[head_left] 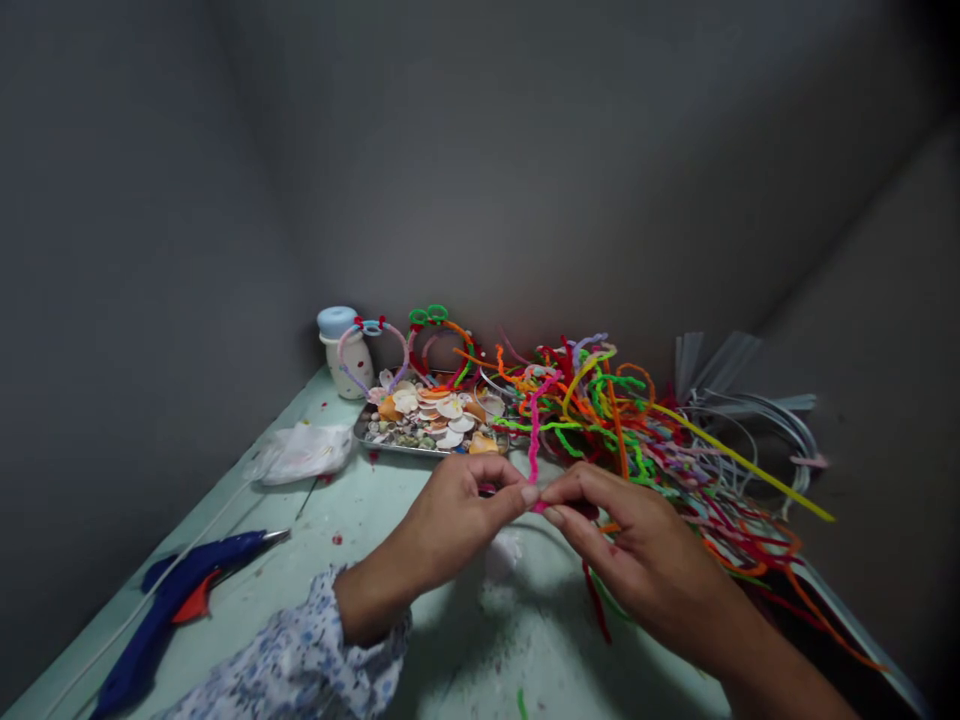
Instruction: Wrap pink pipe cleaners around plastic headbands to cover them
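Note:
Between my two hands is a bright pink pipe cleaner (534, 440), its crinkled free end rising above the fingers. My left hand (469, 510) pinches it between thumb and forefinger. Close beside, my right hand (622, 525) pinches the same pipe cleaner near its lower part. The bit between the fingertips is mostly hidden. Just beyond the hands lies a metal tray (401, 450) of seashells (450, 407). To its right is a tangled heap of coloured pipe cleaners (600, 400).
A blue glue gun (187, 580) with its white cord lies at left, near a clear plastic bag (307, 450). Behind stand a white jar (346, 365) with a blue lid and decorated headbands (373, 325). White wire hoops (757, 430) lie at right by the grey wall.

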Demonstrator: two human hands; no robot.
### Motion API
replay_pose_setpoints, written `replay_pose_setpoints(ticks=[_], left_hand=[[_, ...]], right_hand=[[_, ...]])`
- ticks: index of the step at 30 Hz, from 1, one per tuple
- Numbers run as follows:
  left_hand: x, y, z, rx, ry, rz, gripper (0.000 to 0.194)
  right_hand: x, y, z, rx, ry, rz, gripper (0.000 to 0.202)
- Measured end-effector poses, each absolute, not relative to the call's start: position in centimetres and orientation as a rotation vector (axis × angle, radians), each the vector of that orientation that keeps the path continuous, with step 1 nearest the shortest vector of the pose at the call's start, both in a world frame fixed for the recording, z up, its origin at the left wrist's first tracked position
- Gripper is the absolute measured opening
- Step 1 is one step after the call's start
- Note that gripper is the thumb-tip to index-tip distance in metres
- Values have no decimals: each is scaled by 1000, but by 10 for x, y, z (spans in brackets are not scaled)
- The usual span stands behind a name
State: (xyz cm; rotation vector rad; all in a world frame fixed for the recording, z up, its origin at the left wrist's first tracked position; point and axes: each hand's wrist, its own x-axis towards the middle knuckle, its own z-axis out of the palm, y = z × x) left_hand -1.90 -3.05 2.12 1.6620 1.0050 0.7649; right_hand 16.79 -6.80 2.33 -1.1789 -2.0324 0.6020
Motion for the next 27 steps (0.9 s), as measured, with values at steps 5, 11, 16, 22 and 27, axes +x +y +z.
replay_pose_setpoints(ticks=[5,11,16,22,27], left_hand=[[-19,-33,24,1695,999,780,23],[-16,-35,27,1727,1030,809,26],[-13,-34,22,1763,1077,831,24],[-14,-34,23,1796,1067,822,27],[-20,-31,25,1917,1013,857,25]], right_hand=[[167,-68,24,-1189,-2027,602,13],[167,-68,25,-1207,-2042,572,13],[166,-68,24,-1212,-2067,550,13],[167,-67,20,-1208,-2092,502,13],[170,-64,21,-1232,-2082,433,13]])
